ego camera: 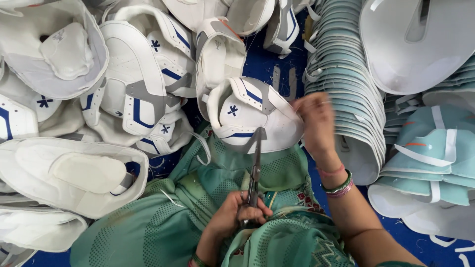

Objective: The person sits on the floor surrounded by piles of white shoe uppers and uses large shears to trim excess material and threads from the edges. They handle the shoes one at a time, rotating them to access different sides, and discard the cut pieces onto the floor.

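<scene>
— What's each hand (236, 213) got?
— Left hand fisted round steel scissors (256, 165); right hand (316, 123), blurred, pinches the curved white leatherette shoe upper (252, 116) on the green lap.

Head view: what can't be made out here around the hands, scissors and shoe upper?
- Right hand: motion-blurred, so fingertips and anything pinched between them are unreadable.
- Scissors: handles buried in the left hand; blade tips merge with the shoe upper, so whether they are cutting is unclear.
- Shoe upper: near edge hidden behind the scissors and the green garment.
- Teal stack: cut off by the top edge.
</scene>
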